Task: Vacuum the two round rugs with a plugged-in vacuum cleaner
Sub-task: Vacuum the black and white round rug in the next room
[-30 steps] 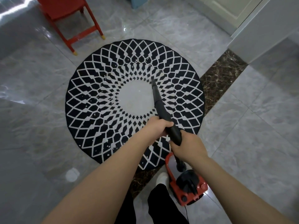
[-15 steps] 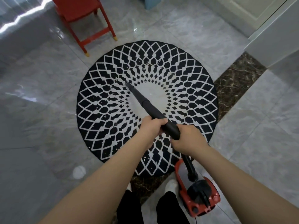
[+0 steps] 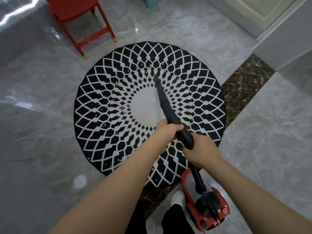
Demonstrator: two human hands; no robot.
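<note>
A round black-and-white patterned rug point(image 3: 108, 105) lies on the grey tiled floor, with small white specks scattered over it. A black vacuum wand point(image 3: 164, 102) stretches over the rug, and its narrow tip sits just beyond the pale centre, toward the far side. My left hand point(image 3: 166, 130) grips the wand from the left. My right hand point(image 3: 200, 149) grips it just behind, nearer me. The red and black vacuum cleaner body point(image 3: 206, 208) stands on the floor by my feet at the lower right, joined to the wand by a black tube.
A red chair point(image 3: 81, 19) stands beyond the rug at the upper left. A white wall corner and door point(image 3: 278, 27) are at the upper right. A dark marble strip point(image 3: 244, 90) crosses the floor under the rug's right edge. My white-socked foot point(image 3: 177, 198) is beside the vacuum.
The wand tip swung from the right of the rug's centre to the left, then back to the far right side of the centre. Both hands kept their grip.
</note>
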